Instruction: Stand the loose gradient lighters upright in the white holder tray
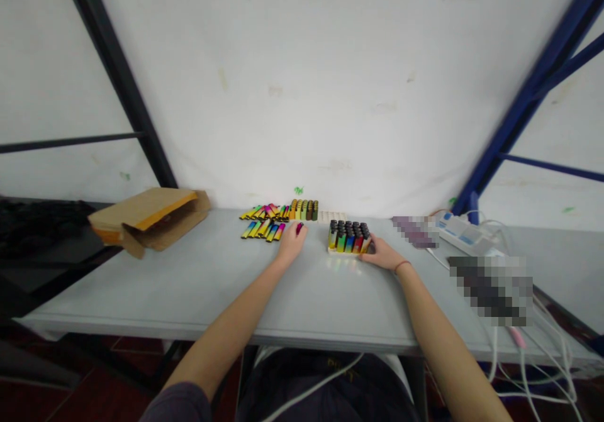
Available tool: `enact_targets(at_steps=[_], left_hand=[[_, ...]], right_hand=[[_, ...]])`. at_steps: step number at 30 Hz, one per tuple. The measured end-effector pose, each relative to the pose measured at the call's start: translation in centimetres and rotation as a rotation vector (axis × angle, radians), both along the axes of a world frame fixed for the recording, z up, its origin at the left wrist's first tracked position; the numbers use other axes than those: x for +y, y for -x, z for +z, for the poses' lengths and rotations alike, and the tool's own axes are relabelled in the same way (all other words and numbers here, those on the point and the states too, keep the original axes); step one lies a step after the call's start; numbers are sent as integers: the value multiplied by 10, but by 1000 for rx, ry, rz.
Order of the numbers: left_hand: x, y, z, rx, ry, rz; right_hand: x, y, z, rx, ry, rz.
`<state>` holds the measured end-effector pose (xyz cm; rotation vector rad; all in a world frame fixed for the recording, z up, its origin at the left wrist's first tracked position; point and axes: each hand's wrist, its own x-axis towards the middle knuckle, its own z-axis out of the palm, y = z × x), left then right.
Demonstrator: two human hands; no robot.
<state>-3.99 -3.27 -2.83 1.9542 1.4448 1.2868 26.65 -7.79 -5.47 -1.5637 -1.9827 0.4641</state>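
Note:
My left hand is closed around a small dark-pink lighter, whose end shows above the fingers. To its right, a pale tray holds rows of upright lighters with black tops and multicoloured bodies. My right hand grips the right side of that tray, its thumb near the front corner. Just left of my left hand, loose shiny lighters lie on the table in two groups. Behind the hand stands another block of upright yellow, green and brown lighters.
A pale slotted tray lies by the wall. On the left is an open cardboard box. A white power strip, white cables and two pixelated objects occupy the right side. The grey table has its front edge near my body.

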Motion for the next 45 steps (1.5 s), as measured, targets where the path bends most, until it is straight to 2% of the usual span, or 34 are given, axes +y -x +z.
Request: enact_targets(at_steps=[8,12,17,23,27,29,35,39,45], left_hand=[[5,0,-7,-156,-69,94],[7,0,-11,-200,-57,46],[6,-5,-13,-201,-93,-109],[-1,-8,-7,-6,-241,-306],[-9,-10,-4,22,-175,-526],[-13,-14,-4,-8,-140,-577],[-20,-23,-8,-62,-72,-526],[-22,-26,-8,-57,-98,-469],[-21,-33,-9,15,-134,-491]], right_hand=[[0,0,0,67,-17,32],[0,-1,0,38,10,24],[0,-1,-1,79,-9,0],[-1,1,-1,111,-13,-14],[-2,2,0,119,-6,-6],[-3,3,1,117,-9,3],[-3,3,1,68,-6,10],[-2,2,-1,51,-9,11],[-3,3,2,40,-16,12]])
